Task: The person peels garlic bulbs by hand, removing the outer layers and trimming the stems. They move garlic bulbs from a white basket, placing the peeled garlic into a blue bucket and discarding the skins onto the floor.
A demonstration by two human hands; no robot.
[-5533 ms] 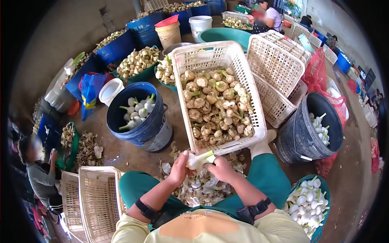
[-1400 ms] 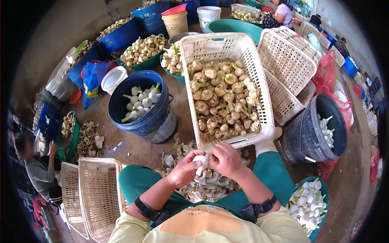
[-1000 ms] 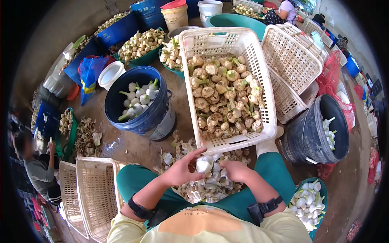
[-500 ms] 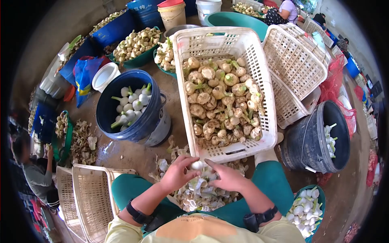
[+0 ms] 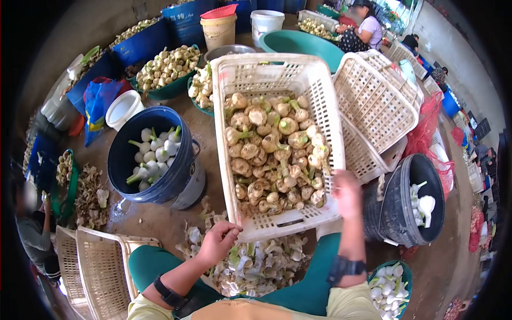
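A white plastic crate (image 5: 226, 184) full of soil-stained, unpeeled garlic bulbs (image 5: 274, 149) stands tilted in front of me. At its near left corner is my left hand (image 5: 217, 242), thumb and fingers pressed together; whatever they may hold is hidden. My right hand (image 5: 348, 196), smeared by motion, is at the crate's right side, overlapping the rim. To the right, a white garlic bulb (image 5: 426, 207) with a short stem shows in the mouth of a black bucket (image 5: 381, 213), among other cleaned bulbs. Papery garlic peelings (image 5: 261, 261) are heaped between my knees.
A blue bucket (image 5: 186, 181) with cleaned bulbs stands left; a green basin (image 5: 408, 277) of white bulbs sits low right. Stacked crates (image 5: 104, 266) are at left, more crates (image 5: 378, 96) at right. Other people (image 5: 368, 29) sit at the back right and far left (image 5: 34, 234).
The white bulb between my hands is gone from there. My right hand has moved up and right to the crate's side; my left hand is slightly lower left. A large bulb now shows in the black bucket.
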